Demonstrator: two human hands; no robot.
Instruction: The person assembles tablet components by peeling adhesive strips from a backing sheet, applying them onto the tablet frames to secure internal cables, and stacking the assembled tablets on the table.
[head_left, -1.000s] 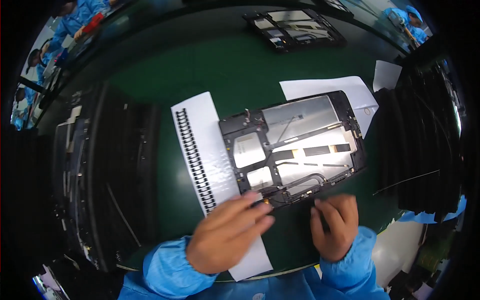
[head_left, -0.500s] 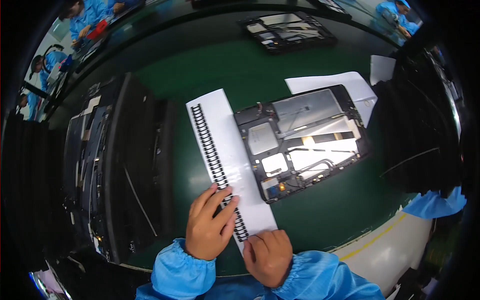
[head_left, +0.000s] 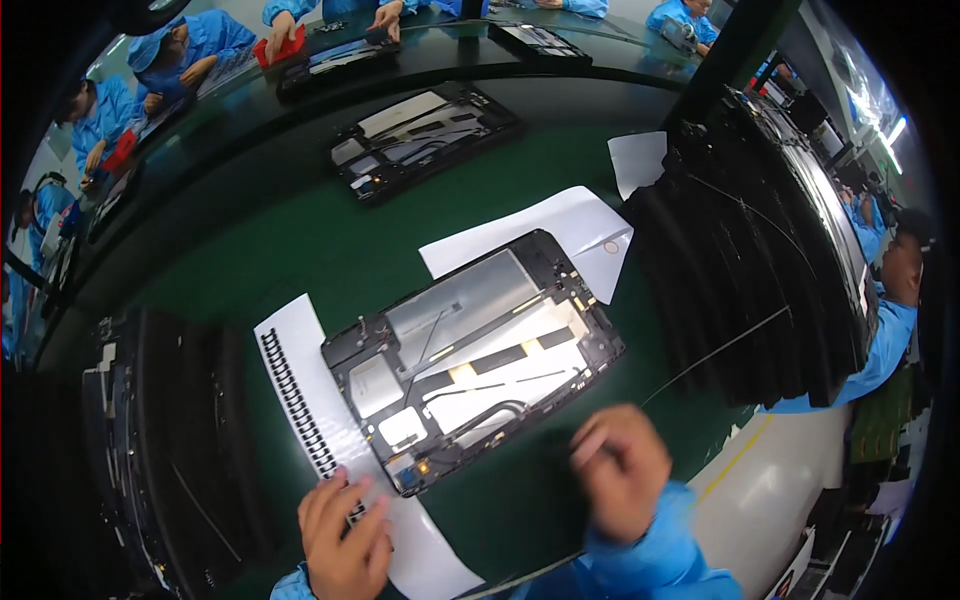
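Note:
A long white backing sheet (head_left: pixel 328 385) lies on the green table, with a row of small black adhesive pieces (head_left: pixel 293 398) along its left side. My left hand (head_left: pixel 345 545) rests on its near part, fingers spread over the row. Beside the sheet, overlapping its right edge, is an opened tablet-like device (head_left: pixel 465 275) with silver plates, cables and a circuit board showing. My right hand (head_left: pixel 625 475) hovers off the device's near right corner, fingers curled into a pinch. Motion blurs it, and whatever its fingertips hold cannot be made out.
Stacks of black device parts stand at left (head_left: pixel 150 450) and right (head_left: pixel 690 310). Folded white paper (head_left: pixel 520 225) lies behind the device. Another opened device (head_left: pixel 425 140) sits farther back. Several co-workers in blue work across the table; a person (head_left: pixel 890 330) is at far right.
My right hand has left the sheet's near end and moved right, past the device. My left hand stays on the sheet. The whole view has shifted, so the table items appear lower and farther left.

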